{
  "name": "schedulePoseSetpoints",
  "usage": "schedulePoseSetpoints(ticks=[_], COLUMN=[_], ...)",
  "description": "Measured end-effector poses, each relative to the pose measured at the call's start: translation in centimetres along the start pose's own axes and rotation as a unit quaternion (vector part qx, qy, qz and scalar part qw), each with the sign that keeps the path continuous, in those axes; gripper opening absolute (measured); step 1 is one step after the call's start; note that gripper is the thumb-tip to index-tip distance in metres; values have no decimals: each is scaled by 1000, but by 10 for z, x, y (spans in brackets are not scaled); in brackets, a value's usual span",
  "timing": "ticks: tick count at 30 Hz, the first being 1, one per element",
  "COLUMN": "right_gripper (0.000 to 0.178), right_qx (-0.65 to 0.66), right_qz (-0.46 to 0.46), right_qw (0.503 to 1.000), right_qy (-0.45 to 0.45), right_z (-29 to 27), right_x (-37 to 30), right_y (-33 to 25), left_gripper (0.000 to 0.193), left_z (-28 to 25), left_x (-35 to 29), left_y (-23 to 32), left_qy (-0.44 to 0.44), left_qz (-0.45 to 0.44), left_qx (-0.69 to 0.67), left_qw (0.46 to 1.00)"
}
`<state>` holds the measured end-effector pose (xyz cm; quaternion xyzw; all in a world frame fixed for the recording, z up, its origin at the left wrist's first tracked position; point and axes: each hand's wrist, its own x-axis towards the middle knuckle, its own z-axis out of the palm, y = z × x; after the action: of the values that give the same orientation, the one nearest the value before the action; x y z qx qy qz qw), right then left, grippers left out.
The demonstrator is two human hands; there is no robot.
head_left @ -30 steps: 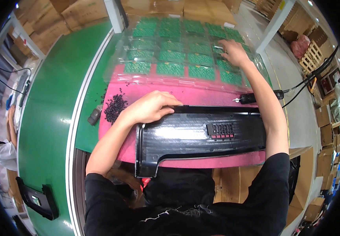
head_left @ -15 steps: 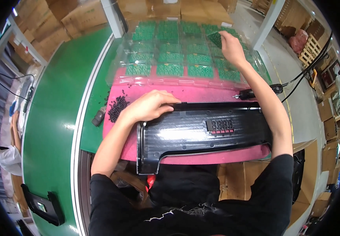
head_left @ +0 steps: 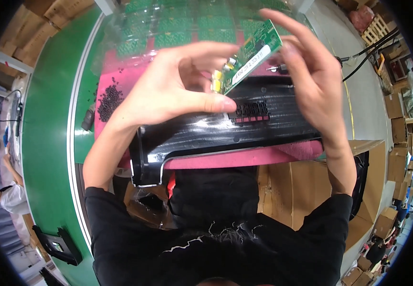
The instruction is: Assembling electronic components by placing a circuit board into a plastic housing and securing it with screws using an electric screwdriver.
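Observation:
A green circuit board [head_left: 269,38], with a white label strip and yellow and white parts at one end, is held tilted above the black plastic housing [head_left: 192,135]. My right hand [head_left: 313,71] grips its upper right end, index finger stretched past the edge. Around the lower left end, my left hand [head_left: 168,86] has its thumb below and its fingers above. Some of its fingertips are hidden behind the board. The housing lies open side up on a pink mat [head_left: 216,161]. Inside it sits a black frame with digit-shaped openings [head_left: 250,112].
Clear plastic trays of green boards [head_left: 175,33] stand at the back. Small black screws [head_left: 109,102] are heaped at the mat's left. An electric screwdriver [head_left: 278,69] lies behind the housing. Another black housing [head_left: 59,245] rests on the green table. A co-worker [head_left: 10,193] is far left.
My right hand has brought the board from the trays toward me, over the housing. My left hand has left the housing's rim and come to the board. The view has shifted.

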<state>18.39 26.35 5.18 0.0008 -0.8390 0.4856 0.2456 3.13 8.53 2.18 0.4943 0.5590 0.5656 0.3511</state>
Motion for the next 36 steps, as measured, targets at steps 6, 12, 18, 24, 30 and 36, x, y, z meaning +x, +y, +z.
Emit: schedulePoseSetpoints(ticks=[6, 12, 18, 24, 30, 36], right_gripper=[64, 59, 49, 51, 49, 50], right_qx=[-16, -3, -173, -217, -229, -246], right_qz=[86, 107, 37, 76, 101, 107], right_qw=[996, 994, 979, 965, 963, 957], right_qy=[-35, -3, -100, -127, -103, -108], right_z=[-24, -27, -30, -19, -12, -12], right_x=[-50, -66, -76, -85, -88, -88], right_y=[6, 26, 67, 82, 84, 85], left_gripper=[62, 61, 59, 54, 56, 59], left_z=[12, 19, 25, 35, 38, 38], left_x=[7, 19, 13, 6, 6, 7], left_y=[-10, -25, -40, -57, -70, -71], left_qy=[-17, -17, -77, -95, -89, -93], left_qz=[49, 162, 40, -14, 3, 8], left_qx=[259, 320, 334, 373, 393, 400], left_qw=[965, 933, 938, 923, 915, 912])
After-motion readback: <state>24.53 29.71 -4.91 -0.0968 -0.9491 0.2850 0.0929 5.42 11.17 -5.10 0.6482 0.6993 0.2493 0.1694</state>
